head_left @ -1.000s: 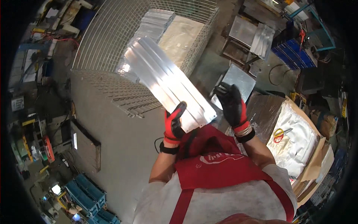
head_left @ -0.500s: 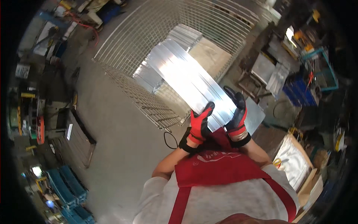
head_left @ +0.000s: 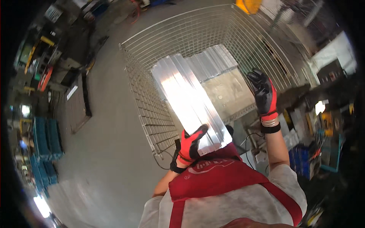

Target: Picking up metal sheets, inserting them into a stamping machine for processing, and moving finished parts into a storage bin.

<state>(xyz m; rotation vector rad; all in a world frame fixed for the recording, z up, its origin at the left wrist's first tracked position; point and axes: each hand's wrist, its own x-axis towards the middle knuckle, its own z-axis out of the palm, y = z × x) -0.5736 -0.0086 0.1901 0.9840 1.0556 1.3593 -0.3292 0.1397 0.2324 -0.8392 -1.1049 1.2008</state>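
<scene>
A long, shiny ribbed metal panel [head_left: 190, 99] slants away from my body, its far end over the wire cage. My left hand [head_left: 191, 144], in a red and black glove, grips the near end along its left edge, the thumb on top and the other fingers hidden beneath. Off to the right of the panel and apart from it, my right hand [head_left: 264, 95] is raised near the cage's right side with nothing in it. Its gloved fingers are stretched out. Inside the cage, more ribbed metal panels [head_left: 216, 60] lie on the far part of a tan base sheet [head_left: 228, 92].
The wire mesh cage [head_left: 146, 117] stands right in front of me, its walls rising around the panels. Grey floor [head_left: 102, 152] stretches to the left, with teal bins [head_left: 43, 138] beyond. A blue crate [head_left: 300, 161] sits at the right. A yellow object [head_left: 249, 5] is behind the cage.
My right hand has let go of the panel's right edge and moved out to the right. My left hand still holds it. The view has turned, so the cage appears further right.
</scene>
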